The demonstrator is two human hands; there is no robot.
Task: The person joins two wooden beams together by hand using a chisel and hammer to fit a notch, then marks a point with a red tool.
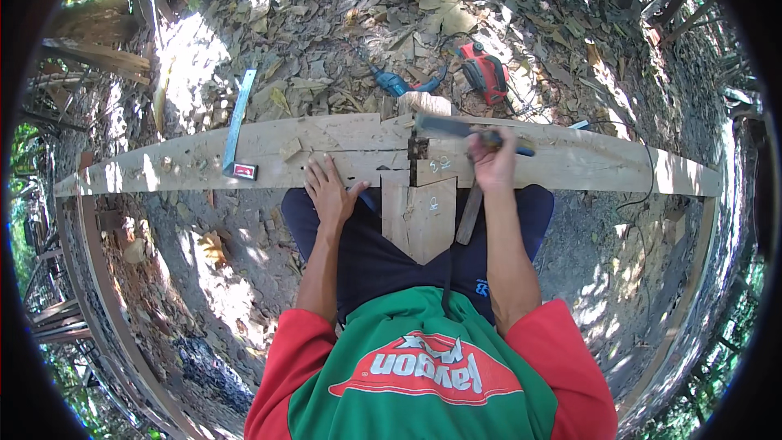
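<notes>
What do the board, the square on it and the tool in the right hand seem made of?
Board: bare wood, by its pale surface and cracks.
Square: long strip probably metal, flat and blue-grey; the dark-and-red base's material is unclear.
Tool in the right hand: blade likely dull metal, thin and grey, though blurred; the partly covered handle leaves its material open.
</notes>
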